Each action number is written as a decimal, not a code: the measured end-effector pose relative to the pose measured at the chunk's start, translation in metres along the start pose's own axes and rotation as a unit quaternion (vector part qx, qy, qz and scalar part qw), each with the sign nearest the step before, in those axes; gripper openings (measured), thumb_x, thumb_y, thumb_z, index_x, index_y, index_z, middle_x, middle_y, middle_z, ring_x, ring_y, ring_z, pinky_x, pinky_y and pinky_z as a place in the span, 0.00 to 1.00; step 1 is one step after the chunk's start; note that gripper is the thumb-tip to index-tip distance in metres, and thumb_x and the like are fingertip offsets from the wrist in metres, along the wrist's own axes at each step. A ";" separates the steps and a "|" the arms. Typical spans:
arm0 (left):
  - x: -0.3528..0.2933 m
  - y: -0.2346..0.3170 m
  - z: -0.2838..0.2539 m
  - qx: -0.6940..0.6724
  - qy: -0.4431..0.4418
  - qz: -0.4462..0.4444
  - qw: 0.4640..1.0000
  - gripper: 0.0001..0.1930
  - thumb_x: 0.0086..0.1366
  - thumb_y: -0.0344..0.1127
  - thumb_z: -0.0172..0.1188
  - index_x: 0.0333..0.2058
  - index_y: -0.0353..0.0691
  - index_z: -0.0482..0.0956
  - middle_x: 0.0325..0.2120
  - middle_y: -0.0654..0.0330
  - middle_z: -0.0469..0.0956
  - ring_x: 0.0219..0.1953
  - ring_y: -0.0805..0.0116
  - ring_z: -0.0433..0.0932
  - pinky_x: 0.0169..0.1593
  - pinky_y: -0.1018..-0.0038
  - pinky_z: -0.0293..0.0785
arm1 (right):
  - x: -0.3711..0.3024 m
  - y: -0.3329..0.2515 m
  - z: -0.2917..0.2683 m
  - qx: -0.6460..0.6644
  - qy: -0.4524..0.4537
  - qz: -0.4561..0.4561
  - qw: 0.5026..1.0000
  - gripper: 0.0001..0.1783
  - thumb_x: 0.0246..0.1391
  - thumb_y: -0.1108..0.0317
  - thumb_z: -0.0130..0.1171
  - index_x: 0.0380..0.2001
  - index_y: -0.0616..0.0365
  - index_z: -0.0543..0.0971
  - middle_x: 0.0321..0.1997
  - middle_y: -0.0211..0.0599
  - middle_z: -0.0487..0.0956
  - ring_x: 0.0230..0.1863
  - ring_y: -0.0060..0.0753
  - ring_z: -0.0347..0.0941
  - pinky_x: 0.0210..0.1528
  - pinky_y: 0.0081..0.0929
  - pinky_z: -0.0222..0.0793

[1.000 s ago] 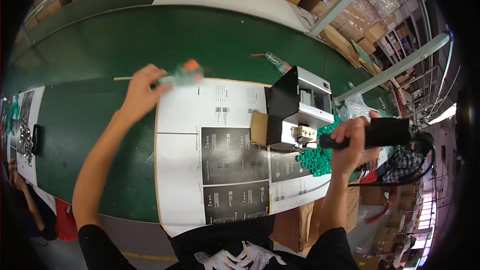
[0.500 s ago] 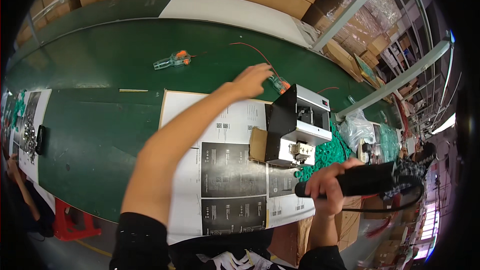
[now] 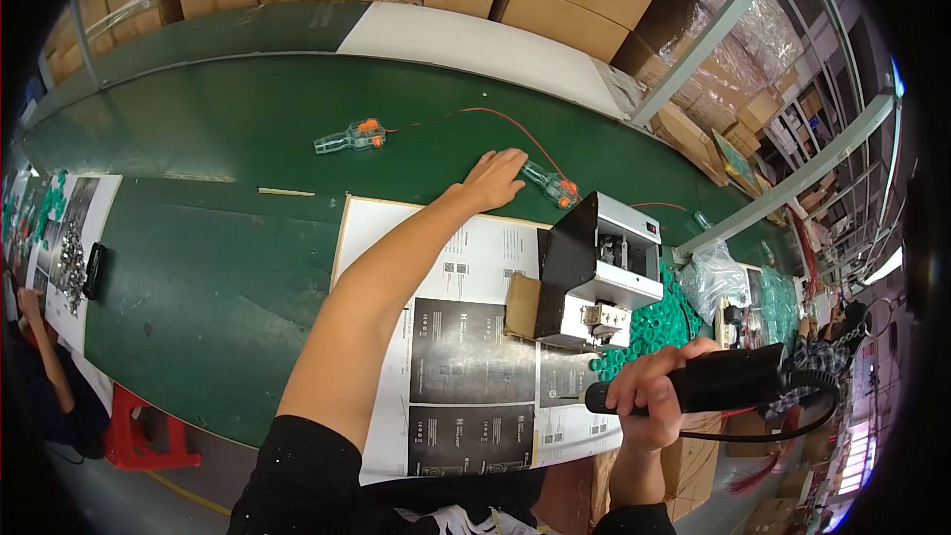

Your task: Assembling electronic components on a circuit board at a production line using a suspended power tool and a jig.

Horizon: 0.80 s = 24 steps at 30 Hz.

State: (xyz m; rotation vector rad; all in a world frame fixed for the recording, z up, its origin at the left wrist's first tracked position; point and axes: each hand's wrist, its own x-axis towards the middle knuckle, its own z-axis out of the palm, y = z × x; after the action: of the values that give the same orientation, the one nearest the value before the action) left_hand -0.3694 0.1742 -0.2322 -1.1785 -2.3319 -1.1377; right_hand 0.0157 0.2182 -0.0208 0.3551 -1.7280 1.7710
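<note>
My right hand [image 3: 649, 398] is wrapped round a black electric screwdriver [image 3: 733, 378], its thin bit pointing left above the printed sheet. A cable curves back from its rear end. Far ahead, my left hand [image 3: 495, 181] lies over the green table with fingers stretched and nothing visible in it. Just right of its fingertips is a clear teal plastic housing [image 3: 548, 184] with orange parts and a red wire. A similar teal and orange housing [image 3: 352, 137] lies farther left, with a red wire at its end.
A black and white screw-feeding machine [image 3: 599, 272] stands right of centre, beside a heap of green rings [image 3: 649, 322]. Printed sheets [image 3: 471, 352] cover the near table. At left are a tray of small metal parts [image 3: 71, 272], a red stool [image 3: 149, 426] and another person's arm [image 3: 45, 342].
My left hand has shifted slightly left, so more of the near teal housing shows beside it. The right hand keeps the screwdriver, whose bit now shows. The whole view has shifted a little.
</note>
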 end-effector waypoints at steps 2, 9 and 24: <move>0.007 0.000 0.005 0.003 0.021 0.035 0.999 0.24 0.65 0.39 0.66 0.57 0.38 0.73 0.50 0.50 0.72 0.61 0.47 0.69 0.64 0.55 0.65 | 0.000 -0.002 0.003 -0.003 -0.008 -0.004 1.000 0.24 0.58 0.74 0.54 0.55 0.58 0.60 0.19 0.30 0.63 0.10 0.25 0.61 0.12 0.27 0.66; -0.004 0.043 -0.047 0.072 -0.138 0.066 0.986 0.20 0.64 0.43 0.66 0.47 0.34 0.79 0.42 0.52 0.75 0.51 0.49 0.73 0.56 0.57 0.69 | -0.004 -0.011 0.001 0.005 0.002 -0.013 1.000 0.23 0.58 0.74 0.54 0.55 0.58 0.61 0.19 0.29 0.63 0.10 0.23 0.59 0.12 0.24 0.64; -0.259 0.178 -0.193 -0.165 -0.183 0.000 0.969 0.19 0.63 0.36 0.67 0.50 0.35 0.77 0.43 0.54 0.74 0.47 0.54 0.71 0.52 0.62 0.67 | -0.001 0.014 0.027 0.037 0.003 0.032 0.999 0.25 0.60 0.70 0.62 0.54 0.51 0.60 0.20 0.31 0.68 0.14 0.28 0.65 0.18 0.31 0.70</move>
State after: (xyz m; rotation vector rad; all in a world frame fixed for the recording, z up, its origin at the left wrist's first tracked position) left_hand -0.0868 -0.0515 -0.1594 -1.6271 -2.4633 -1.4579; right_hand 0.0023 0.1929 -0.0297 0.3286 -1.6891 1.8837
